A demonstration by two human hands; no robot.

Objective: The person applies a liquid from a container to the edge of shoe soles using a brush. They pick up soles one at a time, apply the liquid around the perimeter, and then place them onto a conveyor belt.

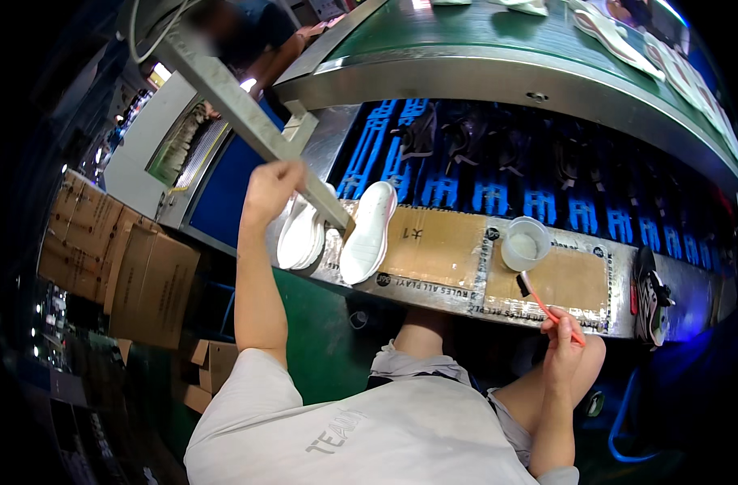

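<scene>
My right hand (560, 347) is closed around the red handle of a small brush (539, 299). Its black bristle head points up and left, just below a clear plastic cup (524, 244) holding a pale content. My left hand (275, 191) is raised beside a metal post, its fingers curled together; whatever they hold, if anything, is hidden. Below that hand rests a stack of white shoe soles (302, 236), partly behind the post. A single white sole (367, 234) lies right of it, hollow side up, on the ledge.
Taped cardboard (434, 246) covers part of the metal ledge. A dark and white shoe (650, 299) stands at the right end. The slanting metal post (248, 121) crosses at left. Behind, blue racks (490, 194) carry dark shoe uppers; more soles ride a green conveyor (466, 36). Another person works far left.
</scene>
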